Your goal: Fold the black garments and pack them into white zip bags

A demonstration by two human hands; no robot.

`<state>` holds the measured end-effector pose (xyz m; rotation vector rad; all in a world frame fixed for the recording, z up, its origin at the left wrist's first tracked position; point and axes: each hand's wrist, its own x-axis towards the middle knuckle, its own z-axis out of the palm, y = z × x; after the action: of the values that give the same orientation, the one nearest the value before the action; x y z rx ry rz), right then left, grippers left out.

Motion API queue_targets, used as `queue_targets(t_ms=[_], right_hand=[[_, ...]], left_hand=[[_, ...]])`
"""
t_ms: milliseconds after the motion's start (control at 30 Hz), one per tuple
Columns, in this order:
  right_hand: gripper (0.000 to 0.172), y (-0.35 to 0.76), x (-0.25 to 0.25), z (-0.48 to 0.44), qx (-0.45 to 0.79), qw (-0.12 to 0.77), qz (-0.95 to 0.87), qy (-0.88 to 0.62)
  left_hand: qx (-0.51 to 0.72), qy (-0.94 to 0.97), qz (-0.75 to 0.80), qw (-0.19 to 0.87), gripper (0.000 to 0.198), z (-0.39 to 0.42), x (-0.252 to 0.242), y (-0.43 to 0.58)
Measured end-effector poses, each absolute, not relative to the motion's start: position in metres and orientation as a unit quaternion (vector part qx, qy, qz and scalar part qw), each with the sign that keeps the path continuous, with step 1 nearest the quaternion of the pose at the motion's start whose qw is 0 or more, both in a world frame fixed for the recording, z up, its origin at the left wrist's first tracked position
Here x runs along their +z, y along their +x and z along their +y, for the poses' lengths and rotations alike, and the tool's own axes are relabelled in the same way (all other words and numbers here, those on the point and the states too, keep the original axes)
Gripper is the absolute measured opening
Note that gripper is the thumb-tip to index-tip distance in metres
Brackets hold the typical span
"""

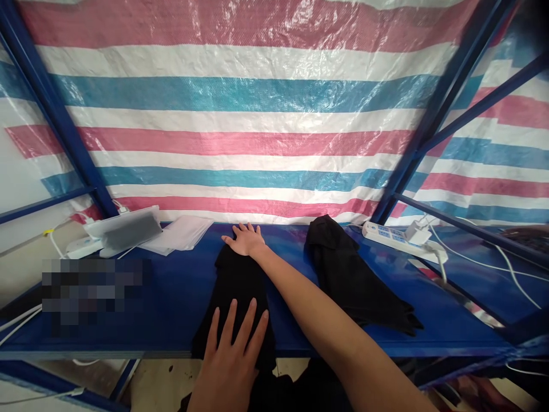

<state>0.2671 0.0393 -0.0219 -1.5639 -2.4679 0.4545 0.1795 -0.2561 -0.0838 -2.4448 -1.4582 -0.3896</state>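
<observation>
A long black garment (238, 286) lies stretched from the back of the blue table (171, 292) to its front edge and hangs over it. My left hand (231, 360) rests flat on the near end of this garment, fingers spread. My right hand (246, 239) reaches across and presses flat on the far end, fingers stretched out. A second black garment (351, 274) lies bunched to the right of my right arm, untouched.
A white power strip (397, 236) with a plug and cables sits at the back right. A grey pouch (124, 230) and clear plastic bags (180, 234) lie at the back left. Blue frame posts and a striped tarp stand behind the table.
</observation>
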Motion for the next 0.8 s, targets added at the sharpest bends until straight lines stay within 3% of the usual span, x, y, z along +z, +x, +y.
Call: queue_targets(t_ms=[400, 667, 800], right_hand=[[0.100, 0.268, -0.022, 0.038, 0.148, 0.107, -0.831, -0.525], [0.093, 0.266, -0.020, 0.030, 0.156, 0.114, -0.821, -0.537], [0.098, 0.270, 0.002, 0.034, 0.180, 0.162, -0.780, -0.577]], left_hand=[[-0.158, -0.885, -0.390, 0.197, 0.081, -0.262, -0.074, 0.148], [-0.173, -0.880, -0.428, -0.111, 0.057, -0.223, 0.014, 0.127], [-0.200, -0.846, -0.458, -0.187, 0.034, -0.174, 0.061, 0.114]])
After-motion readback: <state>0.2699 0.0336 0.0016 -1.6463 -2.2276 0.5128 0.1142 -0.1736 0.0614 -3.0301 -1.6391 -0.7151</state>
